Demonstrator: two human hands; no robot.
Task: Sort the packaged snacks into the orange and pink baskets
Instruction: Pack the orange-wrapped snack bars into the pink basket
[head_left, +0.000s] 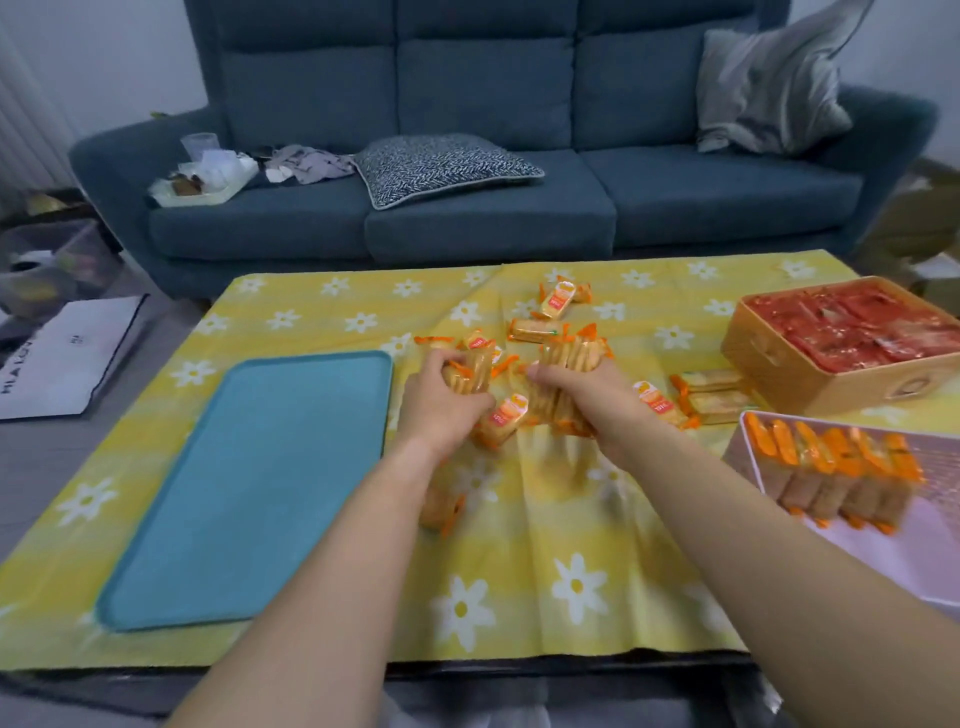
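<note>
The left hand (444, 402) is closed around a bundle of cracker packets (470, 370) in the middle of the bench (311, 306), and the right hand (587, 402) just beside it grips a second, thicker bundle (563, 358). Both bundles are too tightly bunched to count. Around the hands lie loose orange-and-clear packets: about three at the far side, two stacked to the right near the orange basket (779, 364), one between the wrists, and one partly hidden under the left forearm. The orange basket at the far right is filled to the rim with red packets (852, 327), too many and too blurred to count. The pink basket (883, 551) at the near right, cut off by the frame edge, holds one row of about seven cracker packets standing on edge (836, 467). A blue tray (260, 483) lies on the left of the yellow daisy-print cloth (519, 571). Beyond the bench stands a blue sofa (483, 208).
</note>
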